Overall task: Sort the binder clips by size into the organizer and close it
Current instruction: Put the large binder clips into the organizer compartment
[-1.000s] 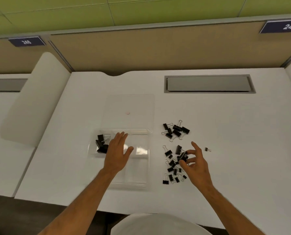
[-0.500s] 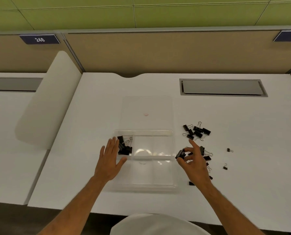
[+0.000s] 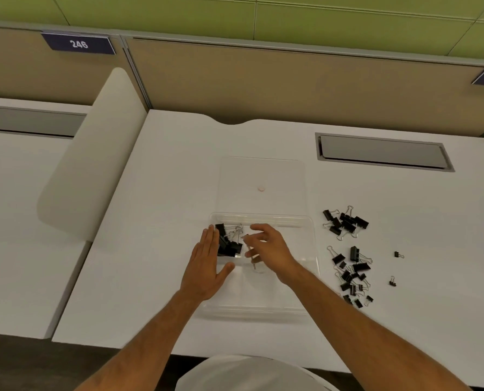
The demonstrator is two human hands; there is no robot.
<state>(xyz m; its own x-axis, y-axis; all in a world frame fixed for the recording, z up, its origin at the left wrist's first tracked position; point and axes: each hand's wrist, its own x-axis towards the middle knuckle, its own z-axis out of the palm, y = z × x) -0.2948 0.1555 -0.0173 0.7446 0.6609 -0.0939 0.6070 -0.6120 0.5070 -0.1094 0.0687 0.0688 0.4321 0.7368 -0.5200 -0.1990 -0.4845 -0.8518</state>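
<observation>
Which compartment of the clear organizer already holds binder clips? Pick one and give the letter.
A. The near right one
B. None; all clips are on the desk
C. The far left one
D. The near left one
C: a cluster of black binder clips lies in the far left compartment of the organizer, beside the left hand; the other compartments look bare where visible.

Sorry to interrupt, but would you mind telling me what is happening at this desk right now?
A person is sorting black binder clips into a clear organizer whose lid lies open behind it. The left hand rests flat at the organizer's left edge, beside a batch of clips in the far-left compartment. The right hand is over the organizer, fingers loosely spread; whether it holds a clip is unclear. Most clips lie loose on the desk to the right.
</observation>
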